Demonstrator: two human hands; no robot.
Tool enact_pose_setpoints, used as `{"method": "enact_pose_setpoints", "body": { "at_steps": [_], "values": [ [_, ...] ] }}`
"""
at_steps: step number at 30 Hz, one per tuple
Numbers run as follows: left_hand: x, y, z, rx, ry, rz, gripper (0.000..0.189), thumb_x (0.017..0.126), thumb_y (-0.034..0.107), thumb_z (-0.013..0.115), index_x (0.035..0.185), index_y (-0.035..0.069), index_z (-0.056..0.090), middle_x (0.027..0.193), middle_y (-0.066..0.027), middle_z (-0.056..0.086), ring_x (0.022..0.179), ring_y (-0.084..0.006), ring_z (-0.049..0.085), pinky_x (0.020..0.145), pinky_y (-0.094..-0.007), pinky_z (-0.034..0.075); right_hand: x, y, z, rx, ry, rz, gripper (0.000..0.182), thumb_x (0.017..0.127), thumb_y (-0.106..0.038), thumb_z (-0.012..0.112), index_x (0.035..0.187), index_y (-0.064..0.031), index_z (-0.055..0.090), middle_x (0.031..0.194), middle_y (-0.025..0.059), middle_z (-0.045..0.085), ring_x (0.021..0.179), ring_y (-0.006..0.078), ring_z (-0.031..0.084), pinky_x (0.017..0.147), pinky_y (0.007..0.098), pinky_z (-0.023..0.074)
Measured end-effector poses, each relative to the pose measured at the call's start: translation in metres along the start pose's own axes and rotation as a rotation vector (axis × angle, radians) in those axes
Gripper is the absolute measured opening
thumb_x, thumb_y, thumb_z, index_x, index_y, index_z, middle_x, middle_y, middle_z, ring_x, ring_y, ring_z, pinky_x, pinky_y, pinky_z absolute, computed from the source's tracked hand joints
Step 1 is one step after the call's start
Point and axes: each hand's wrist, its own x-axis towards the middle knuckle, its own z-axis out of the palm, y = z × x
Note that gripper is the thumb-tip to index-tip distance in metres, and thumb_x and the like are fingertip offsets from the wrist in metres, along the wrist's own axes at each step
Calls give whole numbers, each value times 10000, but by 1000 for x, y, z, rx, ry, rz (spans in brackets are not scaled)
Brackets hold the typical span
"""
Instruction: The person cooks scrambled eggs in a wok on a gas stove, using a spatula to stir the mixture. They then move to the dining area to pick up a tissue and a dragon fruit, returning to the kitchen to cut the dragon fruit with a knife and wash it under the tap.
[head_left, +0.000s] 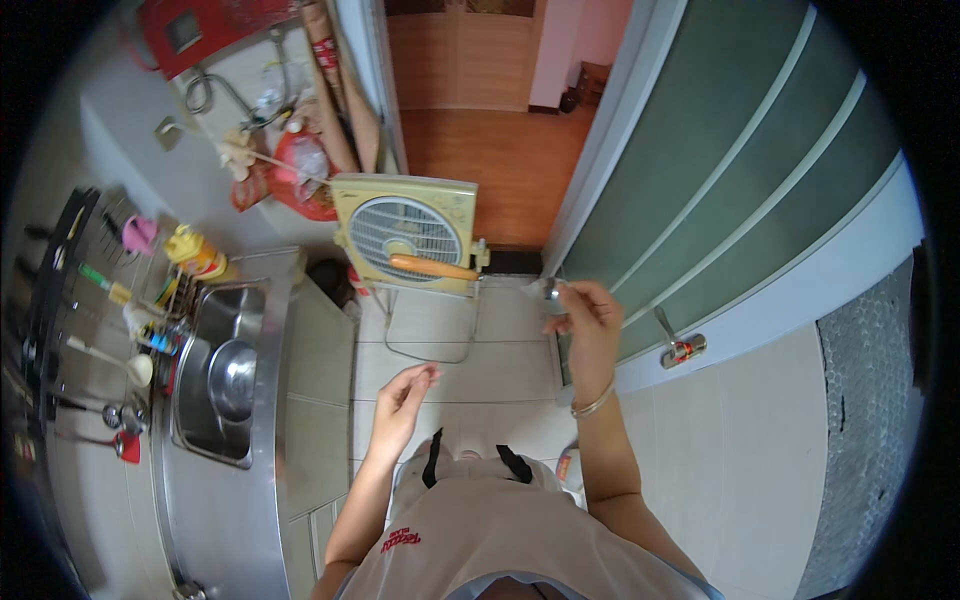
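Observation:
My right hand, a bangle on its wrist, is raised in front of the glazed door. Its thumb and fingers grip a shiny metal part. In line with that part, an orange wooden handle points left across the front of a box fan. They look like two ends of one utensil, but the stretch between them is hard to make out. My left hand hovers above the tiled floor, left of my body. Its fingers are bunched near the thumb, and nothing shows in it.
Along the left runs a steel counter with a sink holding a metal bowl. Utensils hang from a wall rack. The doorway opens onto a wooden floor; the door has a lever handle.

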Motion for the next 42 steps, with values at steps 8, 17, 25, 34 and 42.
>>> {"method": "enact_pose_setpoints", "body": {
  "at_steps": [8,17,25,34,42],
  "values": [
    [192,34,101,-220,-70,119,246,908,144,421,1060,-26,512,913,-60,566,716,-59,464,646,-197,388,122,51,-12,98,-93,281,128,800,-118,594,730,-29,536,613,25,535,471,128,562,410,212,368],
    [407,10,150,-267,118,89,241,923,218,404,853,27,532,635,14,447,594,-63,379,553,-187,303,326,84,-25,-166,-385,343,172,866,-173,509,813,-14,551,701,71,615,520,103,556,460,200,380],
    [532,-22,127,-91,341,49,250,907,210,440,814,14,564,643,4,482,575,-65,395,530,-204,321,487,159,-68,-299,-222,402,171,848,-147,521,816,-2,607,636,87,617,485,113,542,420,202,363],
    [675,-95,121,-33,524,-66,204,902,158,436,852,-6,546,715,-33,550,598,-75,452,526,-209,371,657,346,-185,-966,-69,773,208,755,-131,641,634,30,591,558,101,583,471,142,558,409,272,444],
    [798,-125,116,80,616,-82,224,900,168,445,801,-3,550,639,-11,511,551,-62,416,489,-206,338,730,402,-202,-916,-225,1033,223,765,-171,639,735,50,633,646,134,627,542,188,600,484,300,492]
  ]
}}
